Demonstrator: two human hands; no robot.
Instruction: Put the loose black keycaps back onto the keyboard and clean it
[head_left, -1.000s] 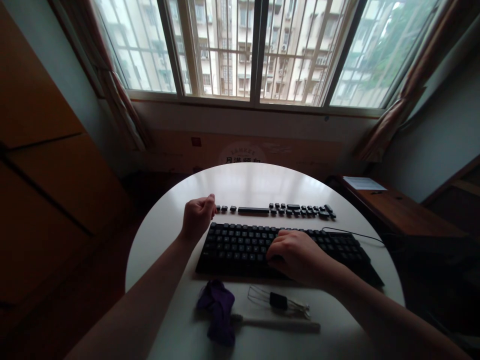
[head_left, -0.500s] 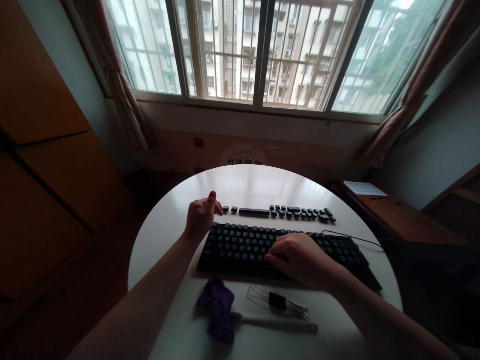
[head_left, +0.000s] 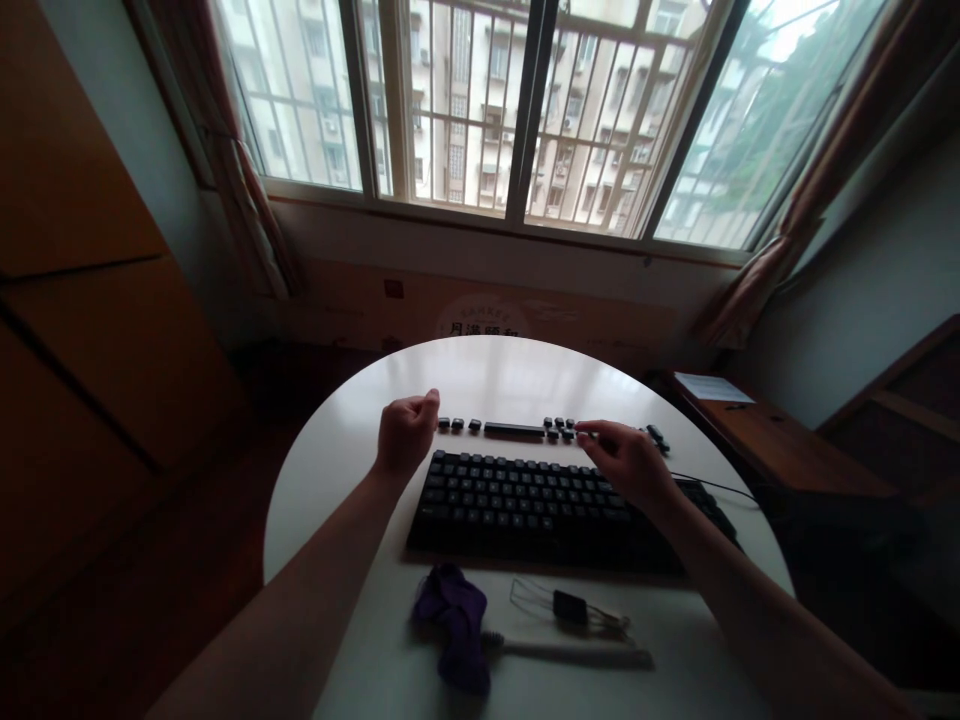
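- Right hand [head_left: 622, 455]: its grip is drawn nearly to a pinch, fingertips at the row of short keycaps [head_left: 457, 425]; whether it has hold of one, I cannot tell.
- Left hand [head_left: 407, 432]: its grip is curled in, thumb up, beside the row's left end; nothing shows in it, though the inside is hidden.
- The short keycaps lie along the far side of the keyboard [head_left: 487, 490], in line with one long keycap [head_left: 514, 430]. They look light, stiff and smooth, so likely to slip or skid; opposite side walls seem the place to pinch. The long one would probably sit steadiest held at its middle.
- The keyboard lies flat on the white surface [head_left: 330, 470]; it looks rigid and heavier, best held by its two ends.
- Counts: one keyboard, one long keycap; three short keycaps show left of the long one, five between it and the right hand, and several past that hand, too overlapped to count.
- Near side: one purple cloth [head_left: 452, 620], soft and limp-looking; one wire tool [head_left: 570, 607]; one brush [head_left: 577, 655], seemingly touching the cloth.
- Far right: one cable [head_left: 720, 485].
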